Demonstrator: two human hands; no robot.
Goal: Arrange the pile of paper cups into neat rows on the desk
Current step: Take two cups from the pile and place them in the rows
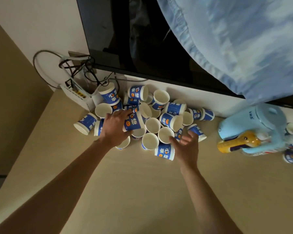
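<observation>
One heap of paper cups fills the middle of the frame, on the pale wooden desk, pushed up against the white wall under one dark screen. The cups are white inside with blue printed sides. Roughly twenty-five can be made out, though they overlap too much for an exact count. Most lie on their sides or lean on each other. At least four at the lower edge of the heap stand mouth up, and none forms a row.

Two bare hands are in the heap. The left hand, left of centre, has its fingers curled round one side-lying cup and grips it by its blue wall. The right hand, just right of centre, holds nothing, its fingers apart and loosely bent. Its forefinger tip is at the rim of one upright cup, though actual contact cannot be told, and one upside-down cup stands just beside its thumb side.

At centre left one white router sits beside the heap, with a tangle of dark cables above it. At the right of the frame stands one light blue kettle, with one yellow bottle across its front and a few more blurred cups at the right edge. One pale blue cloth fills the upper right corner
</observation>
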